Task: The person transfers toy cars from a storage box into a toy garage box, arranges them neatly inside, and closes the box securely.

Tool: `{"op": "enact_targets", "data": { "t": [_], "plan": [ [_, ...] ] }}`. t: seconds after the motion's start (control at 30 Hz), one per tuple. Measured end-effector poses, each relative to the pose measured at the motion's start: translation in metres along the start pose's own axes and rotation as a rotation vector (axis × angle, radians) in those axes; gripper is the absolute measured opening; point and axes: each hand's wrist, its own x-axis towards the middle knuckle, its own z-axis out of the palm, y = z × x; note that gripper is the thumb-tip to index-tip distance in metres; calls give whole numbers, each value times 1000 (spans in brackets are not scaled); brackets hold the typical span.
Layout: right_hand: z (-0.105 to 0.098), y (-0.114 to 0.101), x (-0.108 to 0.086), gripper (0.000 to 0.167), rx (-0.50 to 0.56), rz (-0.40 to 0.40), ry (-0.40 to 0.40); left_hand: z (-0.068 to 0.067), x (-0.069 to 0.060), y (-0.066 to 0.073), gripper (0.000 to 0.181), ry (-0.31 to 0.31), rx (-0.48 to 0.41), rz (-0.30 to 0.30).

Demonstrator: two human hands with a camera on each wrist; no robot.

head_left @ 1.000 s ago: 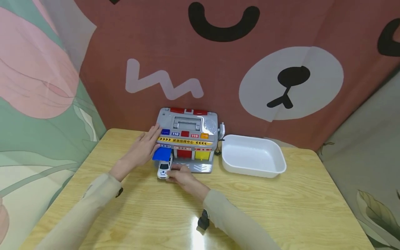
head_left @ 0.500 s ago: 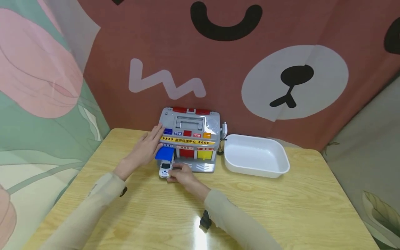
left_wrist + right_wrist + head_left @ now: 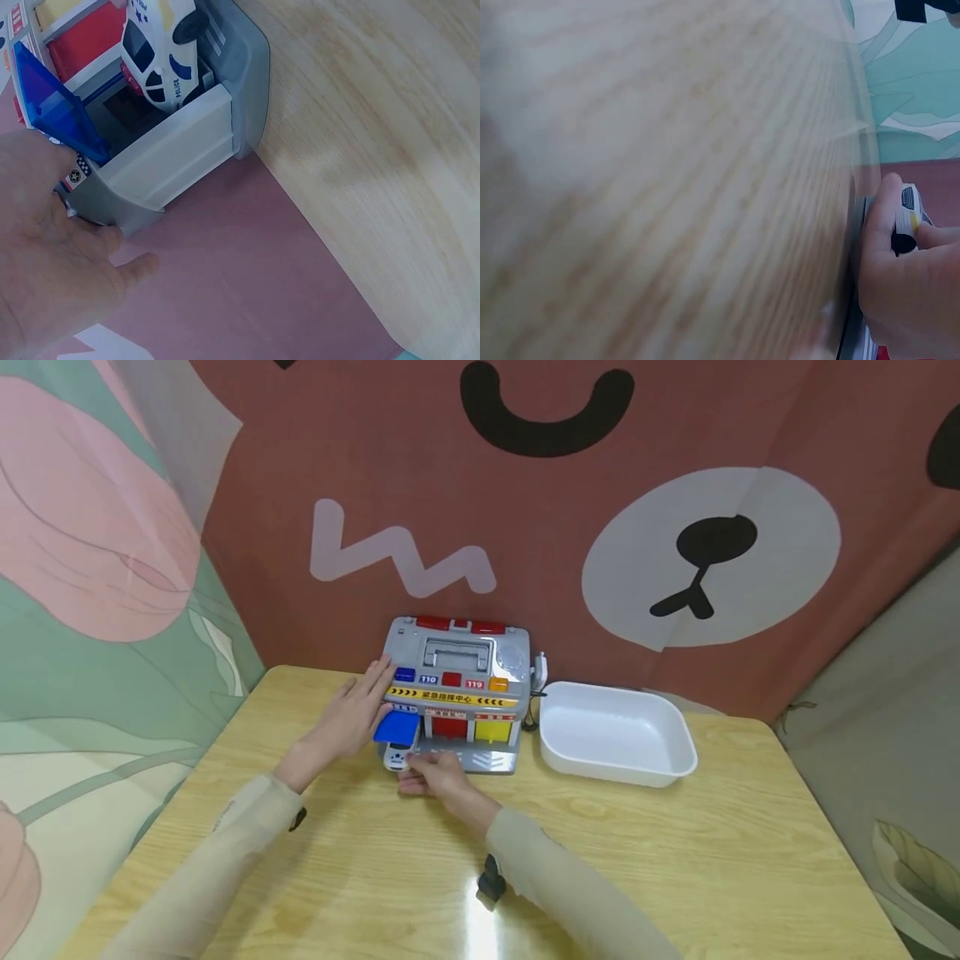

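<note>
A grey toy emergency station (image 3: 402, 650) stands on the table against the cloth backdrop. At its left bay a blue flap door (image 3: 397, 727) is lifted. Under that door sits a white toy police car (image 3: 397, 760), rear end inside the bay and front poking out. My right hand (image 3: 444, 778) pinches the car's front between thumb and finger, as the right wrist view also shows around the car (image 3: 907, 217). My left hand (image 3: 343, 720) rests along the station's left side with fingers stretched, its thumb near the blue door (image 3: 56, 105). The car's rear is hidden in the head view.
A white plastic tub (image 3: 615, 770) stands right of the station. Between them are a small white handset (image 3: 540, 670) and a dark cord. Red (image 3: 448, 727) and yellow (image 3: 492, 731) doors beside the blue one are down. The wooden table (image 3: 360, 868) extends in front.
The police car has slid back into the left bay, its windscreen now mostly under the blue door. My right hand has moved with it, fingers now nearer its front. My left hand stays put.
</note>
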Motion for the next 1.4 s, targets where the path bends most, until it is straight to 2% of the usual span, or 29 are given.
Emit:
{"op": "enact_targets", "data": {
  "t": [0.17, 0.3, 0.43, 0.67, 0.8, 0.97, 1.1, 1.27, 1.4],
  "plan": [
    [0, -4, 6, 31, 39, 56, 27, -2, 0, 0, 63, -6, -4, -2],
    [-1, -4, 10, 36, 3, 96, 20, -1, 0, -1, 63, -6, -11, -4],
    [-4, -4, 13, 36, -15, 99, 4, 0, 0, -1, 63, 5, -19, 2],
    [-10, -10, 7, 33, -16, 70, -94, 0, 4, -1, 62, 28, -19, 19],
    [-16, -13, 3, 37, -17, 68, -186, 0, 5, -1, 62, 29, -20, 21],
    [-23, -11, 3, 48, 6, 82, -313, -1, 0, -1, 63, 17, -23, 12],
    [-29, -13, 6, 65, 58, 107, -376, -1, -1, -1, 62, 23, -26, 15],
    [-34, -22, 7, 89, 114, 134, -395, 0, -1, -2, 62, 18, -29, 17],
    [-37, -27, 10, 95, 143, 139, -399, 1, -1, -2, 61, 13, -28, 13]
  ]
}}
